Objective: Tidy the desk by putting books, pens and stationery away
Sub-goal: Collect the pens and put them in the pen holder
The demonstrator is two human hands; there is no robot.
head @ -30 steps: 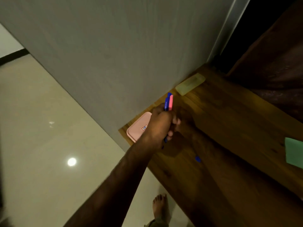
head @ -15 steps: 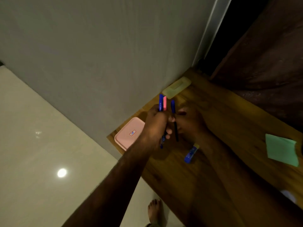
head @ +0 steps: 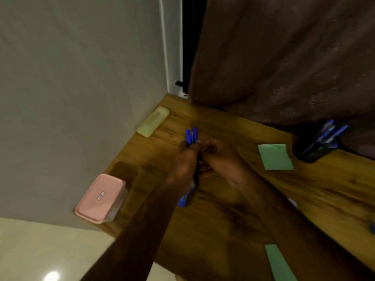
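My left hand (head: 185, 159) is closed around a bunch of blue pens (head: 191, 134), whose caps stick up above my fingers. My right hand (head: 221, 157) presses against the same bunch from the right, fingers curled on it. Below my left hand a small blue item (head: 183, 199) lies on the wooden desk (head: 233, 220). A black pen holder (head: 312, 149) with several pens stands at the back right. One green sticky pad (head: 276, 157) lies beside it, another green sheet (head: 278, 262) near the front edge.
A pink lidded box (head: 99, 197) sits at the desk's left corner by the wall. A pale yellow case (head: 153, 121) lies along the wall further back. A brown curtain (head: 284, 57) hangs behind the desk. Another blue item (head: 372, 228) shows at the right edge.
The camera has swung to the right, bringing the pen holder into view. My right hand has closed in on the pens held by my left hand; the pink pen is no longer visible.
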